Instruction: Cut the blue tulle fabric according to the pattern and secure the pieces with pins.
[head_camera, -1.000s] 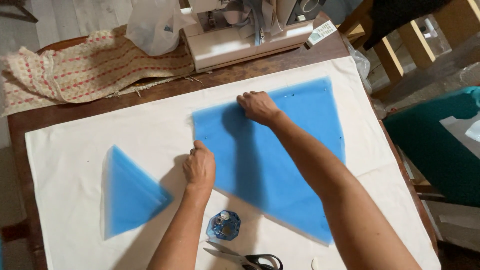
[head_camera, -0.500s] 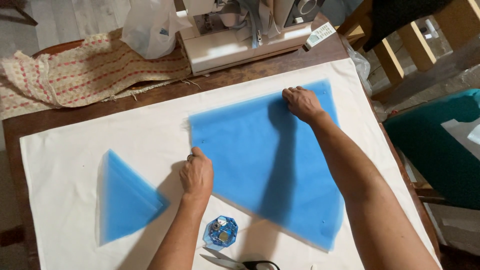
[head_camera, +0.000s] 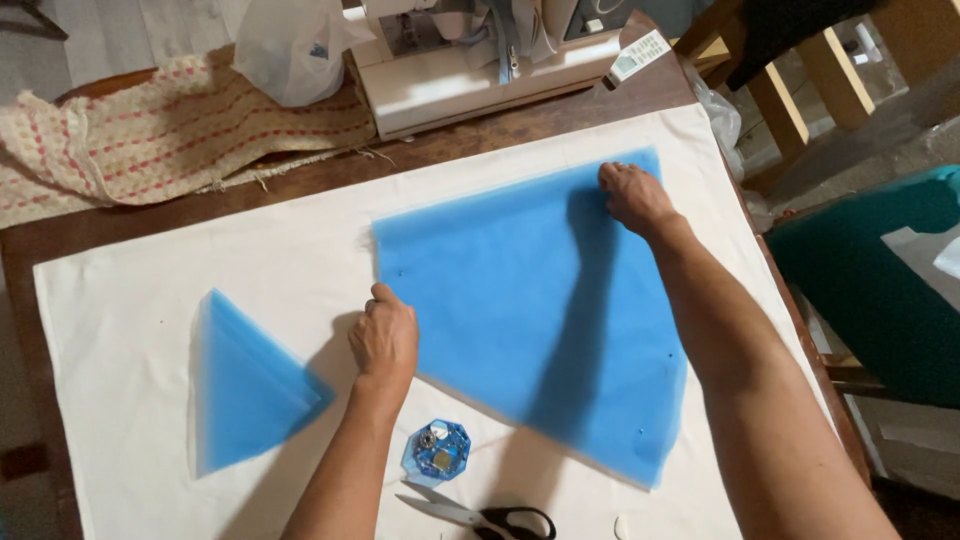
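Big sheer blue mesh fabric piece (head_camera: 520, 300), wedge-shaped, lies flat on white cloth (head_camera: 140, 300) over the tabletop. Left hand (head_camera: 385, 340) presses its left edge, fingers curled, holding nothing. Right hand (head_camera: 632, 195) flat on top right corner, fingers spread. Smaller blue triangle stack (head_camera: 245, 390) well apart left; scissors (head_camera: 480, 515) near.
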